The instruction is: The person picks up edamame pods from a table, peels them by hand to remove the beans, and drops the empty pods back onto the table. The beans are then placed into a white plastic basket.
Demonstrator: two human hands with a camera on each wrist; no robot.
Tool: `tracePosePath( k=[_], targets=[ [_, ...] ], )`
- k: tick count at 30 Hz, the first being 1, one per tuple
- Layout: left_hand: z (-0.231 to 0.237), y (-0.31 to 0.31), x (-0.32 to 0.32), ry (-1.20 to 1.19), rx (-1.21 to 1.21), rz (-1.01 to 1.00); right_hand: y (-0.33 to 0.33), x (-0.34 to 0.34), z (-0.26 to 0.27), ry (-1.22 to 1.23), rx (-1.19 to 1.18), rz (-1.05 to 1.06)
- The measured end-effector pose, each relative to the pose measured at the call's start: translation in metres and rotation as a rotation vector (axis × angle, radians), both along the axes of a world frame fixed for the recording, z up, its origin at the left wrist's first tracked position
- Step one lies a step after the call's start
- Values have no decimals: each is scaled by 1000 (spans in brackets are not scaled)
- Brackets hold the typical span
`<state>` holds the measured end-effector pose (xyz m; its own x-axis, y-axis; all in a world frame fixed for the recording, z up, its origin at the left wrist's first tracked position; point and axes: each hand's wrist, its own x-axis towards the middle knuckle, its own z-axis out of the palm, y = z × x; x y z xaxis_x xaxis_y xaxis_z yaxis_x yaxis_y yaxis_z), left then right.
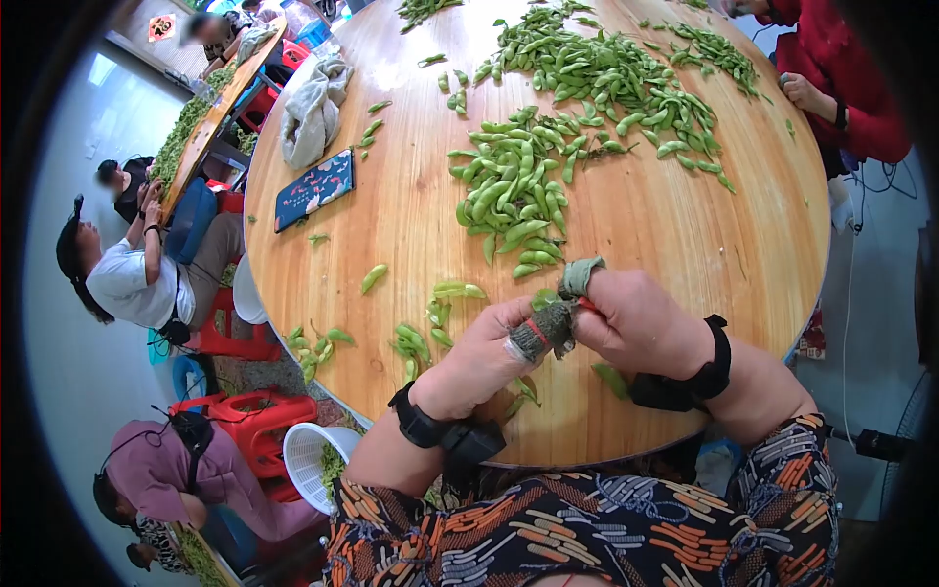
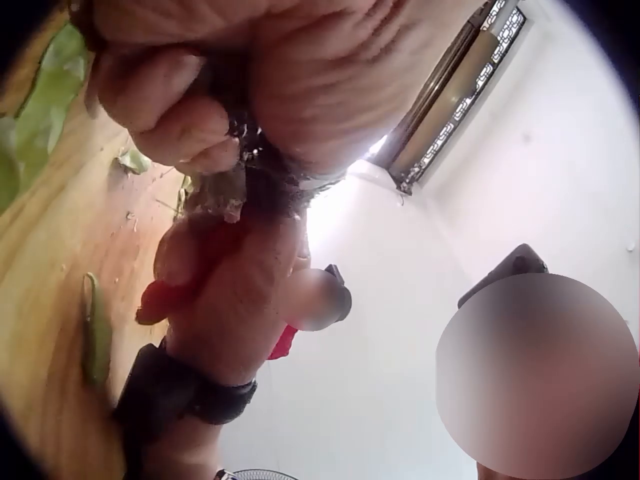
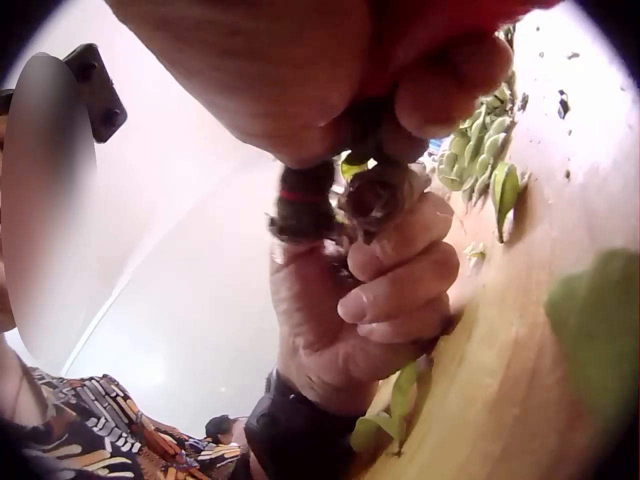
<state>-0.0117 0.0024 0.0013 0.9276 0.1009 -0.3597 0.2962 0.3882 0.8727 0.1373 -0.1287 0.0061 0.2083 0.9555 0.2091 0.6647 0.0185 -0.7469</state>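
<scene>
My left hand [image 1: 474,362] and right hand [image 1: 641,318] meet over the near part of the round table, fingers curled. Dark grey cloth covers [image 1: 543,331] wrap the left thumb and a finger, tied with a red band. On the right hand, a greenish cloth wrap [image 1: 582,277] circles a finger, with a bit of red at the fingertips. Between the two hands shows a green soybean pod [image 1: 545,297], pinched by the fingertips of both and mostly hidden; the right wrist view catches a green sliver of it [image 3: 355,165]. Loose pods [image 1: 411,342] lie beside the left hand.
A large heap of soybean pods [image 1: 514,181] covers the table's [image 1: 391,205] middle and far side. At left lie a patterned blue pouch [image 1: 315,191] and a grey cloth [image 1: 311,112]. A white basket [image 1: 318,465] stands below the left edge. Another person's hand [image 1: 810,96] rests at far right.
</scene>
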Motion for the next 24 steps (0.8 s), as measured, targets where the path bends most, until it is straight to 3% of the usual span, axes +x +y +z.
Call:
tracePosePath(
  k=[3, 5, 9, 11, 14, 16, 17, 18, 19, 20, 21, 23, 24],
  targets=[
    [4, -6, 3, 4, -1, 55, 0, -2, 3, 108, -50, 10],
    [-1, -7, 2, -26, 11, 102, -2, -13, 12, -113, 38, -50],
    [-10, -5, 0, -36, 5, 127, -1, -21, 8, -285, 150, -52],
    [-10, -4, 1, 7, 4, 155, -1, -22, 11, -563, 148, 15],
    [-17, 0, -2, -29, -85, 139, 0, -21, 7, -548, 181, 26],
    [-19, -4, 1, -115, 217, 152, 2, -23, 9, -564, 203, 30],
    [-16, -4, 1, -118, 217, 154, 3, -24, 10, -577, 226, 29],
    [-8, -5, 2, -59, 60, 196, 4, -25, 9, -580, 227, 30],
    [-4, -5, 2, 1, -98, 237, 6, -26, 6, -552, 203, -23],
    [-11, -2, 0, -3, -98, 238, 7, -27, 4, -524, 180, -77],
    [-18, 3, -2, -73, -166, 153, 8, -24, 5, -529, 181, -75],
    [-25, 4, -4, -152, -233, 63, 8, -11, 8, 266, -110, -118],
    [-16, -1, -3, -136, -130, 106, 7, -9, 13, 257, -108, -119]
  ],
)
